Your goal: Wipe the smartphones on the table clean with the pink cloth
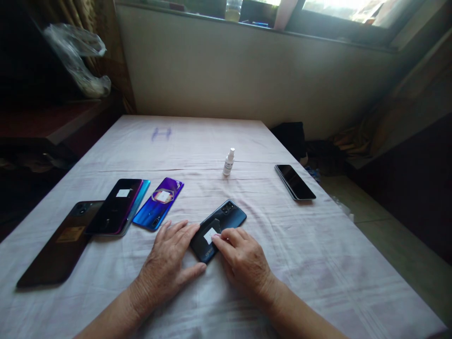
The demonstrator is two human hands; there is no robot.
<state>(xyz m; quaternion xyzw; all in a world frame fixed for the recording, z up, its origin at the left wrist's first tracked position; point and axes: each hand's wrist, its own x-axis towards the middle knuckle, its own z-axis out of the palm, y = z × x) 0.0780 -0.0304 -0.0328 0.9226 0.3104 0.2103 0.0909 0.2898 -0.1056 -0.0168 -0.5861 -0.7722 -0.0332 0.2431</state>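
Note:
A dark blue smartphone (232,219) lies back side up on the cloth, tilted toward the upper right, its camera block at the far end. A white square sticker (209,236) is stuck on its lower half. My left hand (167,259) rests at the phone's left side, fingers stretched out, with fingertips and thumb at its edge. My right hand (243,254) is over the phone's right edge, its fingers pinched together at the sticker's right corner. Whatever sits between those fingertips is too small to make out.
To the left lie a blue-purple phone (144,217), a dark phone (111,212) overlapping a light-blue one (141,193), and a brown-black phone (45,263). A white spray bottle (228,165) stands beyond my hands. Another phone (295,182) lies near the table's right edge.

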